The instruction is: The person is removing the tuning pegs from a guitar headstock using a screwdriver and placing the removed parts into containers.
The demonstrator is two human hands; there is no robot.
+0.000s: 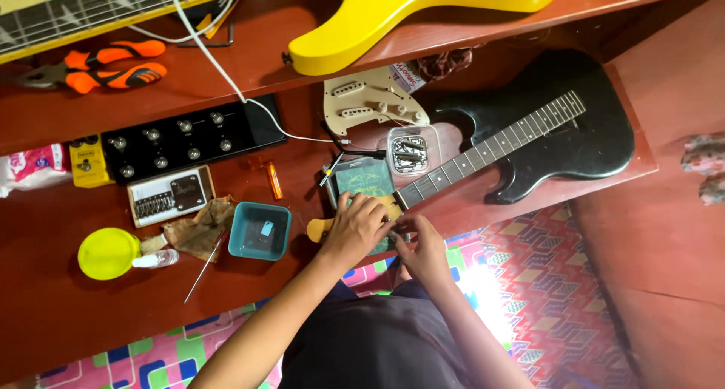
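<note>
Hands are both working right at the front edge of the red-brown surface (45, 321), so there's barely any room at 6 o'clock before it drops off to the patterned floor mat (544, 283). Left hand (356, 230) is pressed down over the headstock end of a guitar neck (491, 149), fingers curled onto it. Right hand (418, 247) pinches something tiny at the same spot; can't tell what. The neck is dark with pale frets and runs toward 2 o'clock over a black guitar body (596, 143). A teal tray (259, 231) sits near at 9 o'clock. The headstock is mostly hidden under the hands, and a yellow guitar (393, 11) at 12 o'clock is cut off.
</note>
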